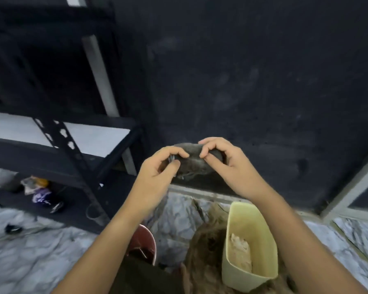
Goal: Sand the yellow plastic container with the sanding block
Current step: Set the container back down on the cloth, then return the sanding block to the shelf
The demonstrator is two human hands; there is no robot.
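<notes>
I hold a dark grey, worn sanding block (194, 157) up in front of the black wall with both hands. My left hand (159, 172) grips its left end. My right hand (227, 164) pinches its right end with thumb and fingers. Frayed threads hang from the block's underside. The pale yellow plastic container (261, 236) stands below my right forearm on the floor, open side up, with a beige lump inside it. Neither hand touches the container.
A black metal shelf rack (57, 145) with white boards stands at the left, with small bottles and clutter (40, 194) under it. A reddish bowl (145, 245) sits below my left forearm. Brown fibrous material (206, 240) lies beside the container on marble-patterned floor (30, 251).
</notes>
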